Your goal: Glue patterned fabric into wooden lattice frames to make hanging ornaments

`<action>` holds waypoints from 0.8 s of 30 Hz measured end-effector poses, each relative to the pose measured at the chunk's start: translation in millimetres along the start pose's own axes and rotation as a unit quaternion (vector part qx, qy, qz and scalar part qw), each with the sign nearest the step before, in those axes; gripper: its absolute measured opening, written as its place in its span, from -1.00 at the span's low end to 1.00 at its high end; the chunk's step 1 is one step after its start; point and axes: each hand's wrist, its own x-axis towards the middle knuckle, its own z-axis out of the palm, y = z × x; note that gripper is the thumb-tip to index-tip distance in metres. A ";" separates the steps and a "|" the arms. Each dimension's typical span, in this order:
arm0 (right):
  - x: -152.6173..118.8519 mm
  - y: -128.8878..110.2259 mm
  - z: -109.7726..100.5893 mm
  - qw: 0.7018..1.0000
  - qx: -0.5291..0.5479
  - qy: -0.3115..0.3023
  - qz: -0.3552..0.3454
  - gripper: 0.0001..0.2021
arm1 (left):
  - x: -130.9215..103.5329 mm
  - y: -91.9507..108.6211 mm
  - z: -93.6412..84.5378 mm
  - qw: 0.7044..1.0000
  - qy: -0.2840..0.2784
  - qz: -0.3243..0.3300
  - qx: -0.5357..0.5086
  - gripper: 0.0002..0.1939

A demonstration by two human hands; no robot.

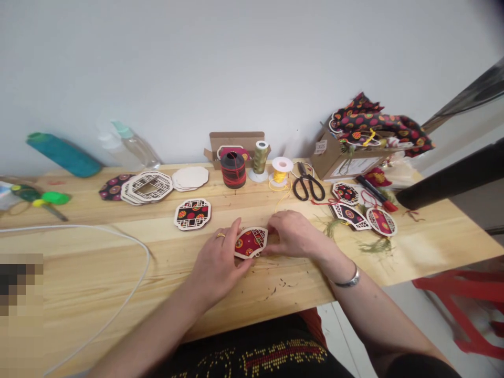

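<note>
A fan-shaped piece (250,243) with a pale wooden frame and dark red patterned fabric is held low over the wooden table, between both hands. My left hand (220,257) grips its left end, thumb along the lower edge and fingers at the upper edge. Around its right end, my right hand (293,234) has thumb and fingers closed on the frame. Small loops show at the piece's edges. Just behind my left hand lies an octagonal framed piece (192,214) with black and red fabric.
Behind stand a red-black cord spool (233,169), green thread (260,157) and yellow cord (280,170). Black scissors (308,182), finished ornaments (381,221) and a fabric-filled box (338,157) are at right. Wooden frames (151,186) and a white cable (134,286) lie left.
</note>
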 end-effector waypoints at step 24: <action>-43.3 -41.5 29.5 0.978 0.169 0.116 -0.037 -0.56 | -27.2 -1.4 -9.4 0.993 -0.082 -0.007 -0.084 -0.18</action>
